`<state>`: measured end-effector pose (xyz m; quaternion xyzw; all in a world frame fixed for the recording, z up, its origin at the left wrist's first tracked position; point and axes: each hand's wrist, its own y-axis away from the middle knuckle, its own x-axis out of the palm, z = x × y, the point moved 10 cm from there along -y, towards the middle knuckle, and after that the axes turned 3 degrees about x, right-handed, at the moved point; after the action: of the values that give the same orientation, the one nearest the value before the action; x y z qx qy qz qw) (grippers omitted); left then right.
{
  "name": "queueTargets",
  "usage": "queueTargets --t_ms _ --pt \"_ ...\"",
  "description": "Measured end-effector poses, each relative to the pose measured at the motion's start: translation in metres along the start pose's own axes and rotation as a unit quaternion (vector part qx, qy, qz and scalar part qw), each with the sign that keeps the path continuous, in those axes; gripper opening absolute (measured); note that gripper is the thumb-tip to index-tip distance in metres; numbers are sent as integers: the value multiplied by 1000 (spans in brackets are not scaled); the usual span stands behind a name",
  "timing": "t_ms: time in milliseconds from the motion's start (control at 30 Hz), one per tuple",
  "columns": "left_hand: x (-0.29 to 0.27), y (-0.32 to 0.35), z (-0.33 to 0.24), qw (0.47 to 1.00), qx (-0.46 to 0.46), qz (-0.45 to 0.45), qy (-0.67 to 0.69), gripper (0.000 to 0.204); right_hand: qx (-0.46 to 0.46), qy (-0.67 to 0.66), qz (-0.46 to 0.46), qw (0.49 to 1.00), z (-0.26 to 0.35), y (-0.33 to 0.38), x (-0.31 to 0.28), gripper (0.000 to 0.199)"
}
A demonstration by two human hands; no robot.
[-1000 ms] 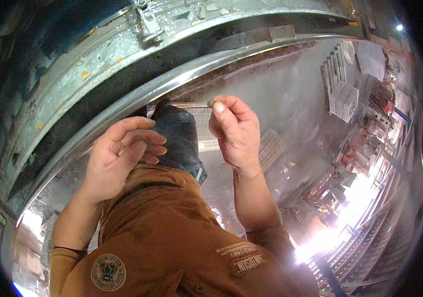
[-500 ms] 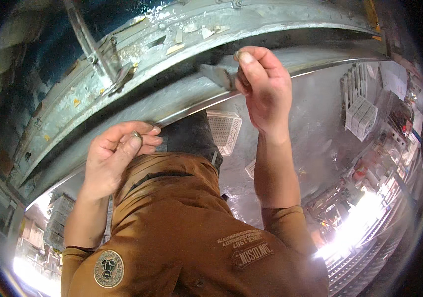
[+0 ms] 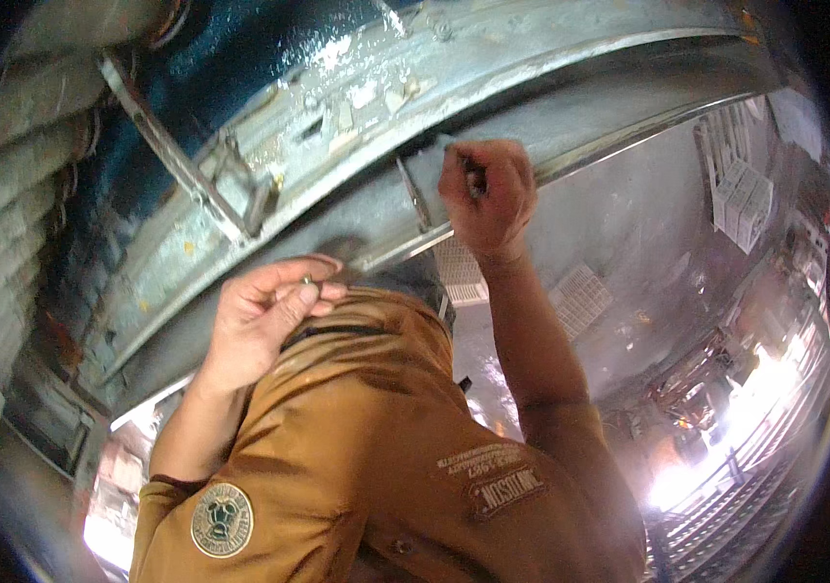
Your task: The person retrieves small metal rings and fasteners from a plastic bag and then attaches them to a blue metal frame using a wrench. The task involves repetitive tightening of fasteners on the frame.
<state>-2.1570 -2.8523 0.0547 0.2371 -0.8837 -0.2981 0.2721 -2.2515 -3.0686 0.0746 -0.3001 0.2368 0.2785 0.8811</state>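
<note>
My left hand [image 3: 264, 316] is at the front of my waist, below the trough's near rim. Its thumb and fingers pinch a small greenish, shiny thing [image 3: 307, 280], too small to name. Over the metal trough [image 3: 609, 126], my right hand [image 3: 491, 199] is curled closed, its back partly toward me. A pale grey bit [image 3: 442, 142] shows at its fingertips, and what lies within the curled fingers is hidden. Just left of that hand, a narrow pointed strip like a blade [image 3: 413, 194] crosses the trough near its rim. I cannot tell whether the right hand holds it.
Beyond the trough runs a wet metal ledge [image 3: 279, 146] with pale scraps [image 3: 400, 97] on it. A metal bar [image 3: 167, 151] slants down to the ledge at left. White crates [image 3: 743, 204] and a pale basket [image 3: 461, 267] stand on the floor.
My right hand has lowered slightly and turned over, fingers curling in. The blurred grey piece beside it now appears as a narrow strip. My left hand keeps its pinch; the whole view has shifted.
</note>
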Motion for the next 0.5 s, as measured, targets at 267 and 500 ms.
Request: queueTargets --t_ms 267,500 --pt "-30 -33 -27 997 -19 69 -19 22 107 63 32 992 -7 -10 9 13" --pt "-86 -45 -34 998 -10 10 55 20 277 7 208 938 -38 -19 76 14"
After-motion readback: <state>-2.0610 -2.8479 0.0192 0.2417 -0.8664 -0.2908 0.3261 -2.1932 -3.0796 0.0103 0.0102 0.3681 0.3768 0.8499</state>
